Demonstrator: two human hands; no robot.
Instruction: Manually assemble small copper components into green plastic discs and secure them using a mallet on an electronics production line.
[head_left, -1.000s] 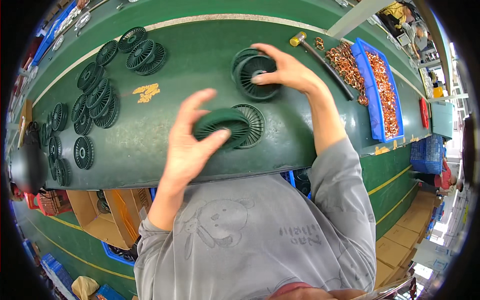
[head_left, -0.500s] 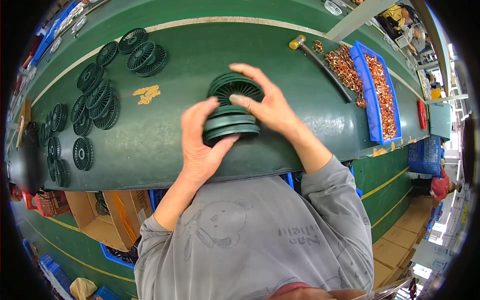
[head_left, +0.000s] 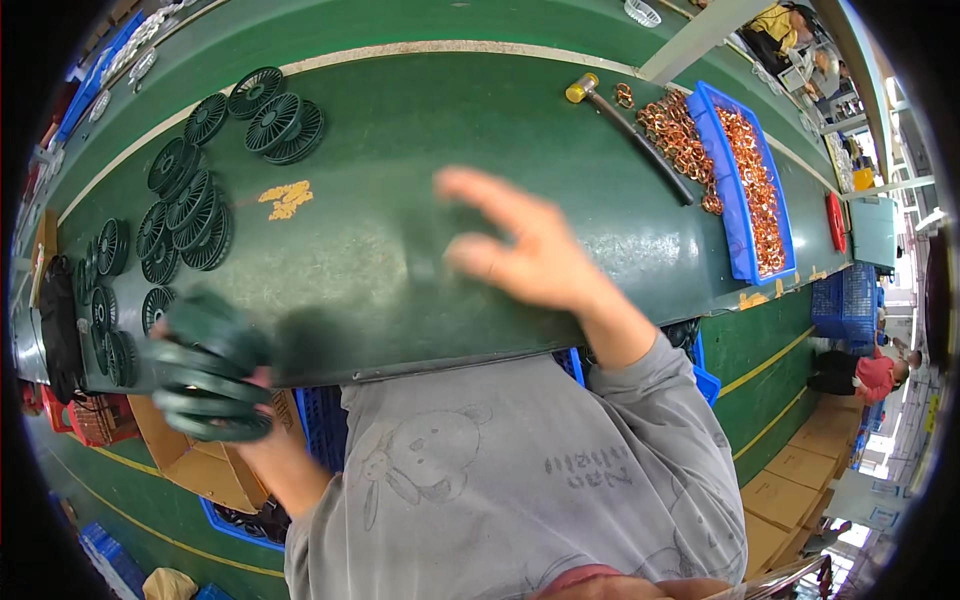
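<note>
Over the green table [head_left: 420,120], the right hand [head_left: 535,252] hovers, fingers spread, and the left hand [head_left: 274,432] clutches stacked dark green wheels [head_left: 208,385], several, seemingly, through that blur!

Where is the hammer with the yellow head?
In the head view, the hammer lies at the upper right on the green table, left of the loose copper-coloured rings beside the blue tray.

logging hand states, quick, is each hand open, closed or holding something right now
Left hand: holding a stack of dark green spoked wheels, fingers mostly hidden.
Right hand: open, empty, over the green workbench.
</note>
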